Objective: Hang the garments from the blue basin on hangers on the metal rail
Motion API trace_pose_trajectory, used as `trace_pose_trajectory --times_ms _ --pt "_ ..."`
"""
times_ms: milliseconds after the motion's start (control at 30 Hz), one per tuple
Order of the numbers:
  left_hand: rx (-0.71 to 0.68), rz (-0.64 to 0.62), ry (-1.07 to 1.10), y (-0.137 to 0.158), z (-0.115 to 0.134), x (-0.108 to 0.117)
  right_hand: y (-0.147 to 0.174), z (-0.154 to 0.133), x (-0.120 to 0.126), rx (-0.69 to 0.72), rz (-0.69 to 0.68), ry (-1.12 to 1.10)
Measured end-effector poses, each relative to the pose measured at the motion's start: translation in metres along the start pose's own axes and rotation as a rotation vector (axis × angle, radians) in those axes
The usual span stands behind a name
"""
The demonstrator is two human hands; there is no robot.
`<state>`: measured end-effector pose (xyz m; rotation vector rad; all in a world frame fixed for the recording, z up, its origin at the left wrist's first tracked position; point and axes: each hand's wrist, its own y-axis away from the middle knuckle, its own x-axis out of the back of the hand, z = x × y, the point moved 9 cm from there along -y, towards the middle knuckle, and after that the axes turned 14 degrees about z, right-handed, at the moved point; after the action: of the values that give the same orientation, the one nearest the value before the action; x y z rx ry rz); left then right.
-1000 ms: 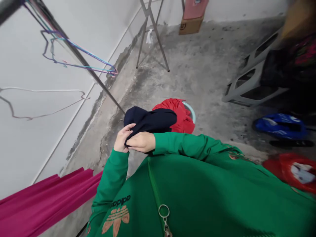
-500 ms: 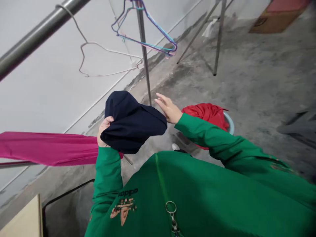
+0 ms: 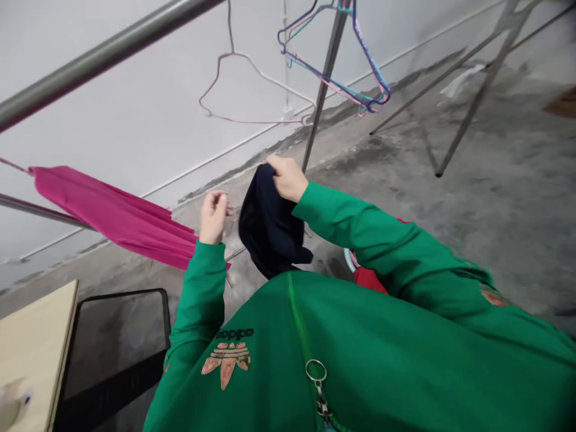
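My right hand [image 3: 288, 178] grips the top edge of a dark navy piece of clothing [image 3: 274, 231], which hangs bunched in front of my body. Its exact kind does not show. Just left of the cloth, and apart from it, my left hand [image 3: 214, 217] is raised with its fingers curled in and nothing visible in them. Above both hands, a bare wire hanger [image 3: 258, 90] hangs from the metal rail [image 3: 112, 57]. More hangers [image 3: 333, 75], purple, blue and pink, cluster by the upright pole.
A magenta garment [image 3: 117, 219] hangs at the left over a lower bar. Below it stand a wooden board [image 3: 33, 348] and a black-framed object [image 3: 121, 294]. Red cloth [image 3: 369, 281] and a pale basin rim [image 3: 348, 260] show under my right arm. Metal stand legs [image 3: 472, 114] rise at upper right.
The navy clothing has passed from my left hand to my right hand, which was open before. It now hangs more upright. The view has swung left.
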<state>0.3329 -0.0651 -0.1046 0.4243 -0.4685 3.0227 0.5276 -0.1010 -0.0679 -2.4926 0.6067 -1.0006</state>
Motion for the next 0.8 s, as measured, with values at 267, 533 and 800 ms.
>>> trace_pose_trajectory --times_ms 267,533,800 --pt "-0.141 0.150 -0.114 0.038 0.022 -0.050 -0.001 -0.051 -0.026 0.179 -0.184 0.326" --pt "-0.327 0.135 -0.416 -0.018 0.017 -0.031 -0.037 -0.031 0.027 0.243 -0.111 0.141" --pt "-0.290 0.084 -0.538 -0.018 -0.020 -0.048 -0.032 -0.027 0.036 0.078 -0.116 0.017"
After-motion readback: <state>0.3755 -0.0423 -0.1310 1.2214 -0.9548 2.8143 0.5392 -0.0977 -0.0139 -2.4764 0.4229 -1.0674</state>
